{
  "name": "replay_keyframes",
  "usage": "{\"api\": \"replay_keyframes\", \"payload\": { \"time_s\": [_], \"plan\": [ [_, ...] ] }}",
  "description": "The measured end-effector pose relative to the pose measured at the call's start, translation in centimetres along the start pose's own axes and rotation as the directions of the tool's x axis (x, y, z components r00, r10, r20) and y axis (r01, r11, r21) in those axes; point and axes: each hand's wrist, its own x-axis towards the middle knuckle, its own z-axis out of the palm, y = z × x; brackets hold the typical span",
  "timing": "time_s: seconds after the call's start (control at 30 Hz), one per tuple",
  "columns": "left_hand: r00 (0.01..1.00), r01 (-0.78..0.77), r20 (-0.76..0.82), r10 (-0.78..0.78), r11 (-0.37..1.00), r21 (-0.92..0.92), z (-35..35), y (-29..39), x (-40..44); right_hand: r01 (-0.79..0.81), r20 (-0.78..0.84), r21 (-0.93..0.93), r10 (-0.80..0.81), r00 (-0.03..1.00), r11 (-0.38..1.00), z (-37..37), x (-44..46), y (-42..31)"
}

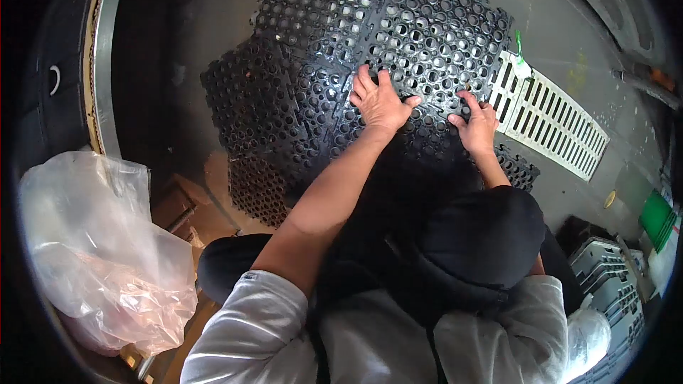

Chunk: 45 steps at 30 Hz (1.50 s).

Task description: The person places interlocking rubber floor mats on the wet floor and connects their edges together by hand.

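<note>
Black rubber floor mat tiles point(434, 35) with round holes lie joined on the grey floor in front of me. My left hand point(382, 107) rests on the mat near a seam between tiles, its fingers spread and its thumb out to the right. At the near edge of the same tile is my right hand point(478, 126), fingers bent and apart, touching the mat. Whether any fingertips reach into the holes or under the edge, I cannot tell. More mat tiles point(249, 92) extend to the left, some at an angle. My knees and dark clothing hide the nearest part.
A pale slotted drain grate point(558, 124) lies to the right, with a green and white item point(521, 64) at its end. Clear plastic bags point(107, 249) bulge at lower left. Grey crates point(608, 291) stand at lower right. A metal-edged unit point(107, 64) borders the left side.
</note>
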Motion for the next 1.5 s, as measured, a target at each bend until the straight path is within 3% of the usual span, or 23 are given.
{"api": "replay_keyframes", "payload": {
  "time_s": [0.23, 0.33, 0.43, 0.47, 0.53, 0.6, 0.67, 0.73, 0.8, 0.87, 0.97, 1.1, 1.2, 1.23, 1.33, 1.37, 1.5],
  "plan": [
    [1.000, 0.010, -0.001, -0.010, 0.996, 0.084, 0.3, 0.6, 0.0, 0.112, -0.013, -0.135, -0.114, 0.993, 0.985, -0.4, 0.0, 0.0],
    [0.999, -0.006, 0.050, 0.001, 0.996, 0.092, -0.1, 0.4, -0.1, 0.052, 0.095, -0.153, -0.038, 0.995, 0.987, -0.6, 1.0, -0.3],
    [0.999, -0.024, 0.035, 0.022, 0.997, 0.074, -0.2, 0.2, -0.1, 0.050, 0.070, -0.188, -0.038, 0.997, 0.981, -0.3, 0.2, -0.4],
    [0.997, -0.064, 0.041, 0.060, 0.993, 0.095, -0.2, -0.1, -0.3, 0.057, 0.051, -0.197, -0.048, 0.998, 0.979, 0.0, 0.2, -0.5],
    [0.973, -0.191, -0.108, 0.203, 0.975, 0.117, 1.2, -1.6, -1.2, 0.025, 0.093, -0.242, -0.003, 0.996, 0.970, -0.4, -0.4, -1.2],
    [0.973, -0.230, 0.007, 0.232, 0.960, 0.158, 1.5, -3.2, -2.1, 0.087, 0.060, -0.362, -0.070, 0.996, 0.928, -1.7, -1.2, -2.0],
    [0.966, -0.258, 0.021, 0.258, 0.956, 0.142, 1.7, -5.0, -2.9, 0.079, 0.080, -0.310, -0.057, 0.995, 0.947, -3.2, -1.4, -2.4],
    [0.988, -0.113, -0.093, 0.122, 0.989, 0.096, 0.4, -6.1, -2.1, 0.133, 0.036, -0.156, -0.129, 0.991, 0.979, -3.6, -0.4, -1.5],
    [0.984, 0.082, -0.162, -0.075, 0.996, 0.037, -0.7, -7.7, 1.4, 0.224, -0.059, -0.144, -0.234, 0.970, 0.964, -3.9, 1.4, -1.7],
    [0.943, 0.334, 0.024, -0.333, 0.943, -0.012, -3.3, -7.9, 4.5, 0.272, -0.056, -0.169, -0.285, 0.957, 0.947, -4.4, 3.9, -3.3],
    [0.875, 0.436, 0.250, -0.415, 0.900, -0.029, -5.4, -7.7, 6.0, 0.359, -0.014, -0.126, -0.363, 0.932, 0.925, -5.0, 7.6, -7.5],
    [0.849, 0.490, 0.267, -0.457, 0.869, -0.069, -5.0, -7.4, 6.8, 0.512, 0.034, -0.198, -0.516, 0.856, 0.836, -5.0, 10.3, -14.1],
    [0.845, 0.513, 0.221, -0.487, 0.855, -0.079, -4.7, -6.8, 6.6, 0.650, 0.226, -0.250, -0.609, 0.760, 0.718, -2.7, 11.7, -16.8],
    [0.842, 0.520, 0.218, -0.494, 0.850, -0.083, -4.9, -6.5, 6.7, 0.654, 0.359, -0.316, -0.551, 0.753, 0.687, -1.8, 11.9, -17.6],
    [0.846, 0.511, 0.220, -0.486, 0.857, -0.068, -5.2, -6.3, 6.6, 0.816, 0.595, -0.328, -0.567, 0.569, 0.475, 0.0, 11.6, -19.3],
    [0.851, 0.503, 0.214, -0.479, 0.861, -0.075, -5.2, -6.3, 6.5, 0.821, 0.727, -0.344, -0.424, 0.540, 0.455, 0.6, 11.4, -19.7],
    [0.843, 0.524, 0.211, -0.495, 0.843, -0.117, -4.6, -6.4, 6.8, 0.822, 0.767, -0.388, -0.348, 0.538, 0.416, 1.6, 11.7, -19.6]
  ]
}}
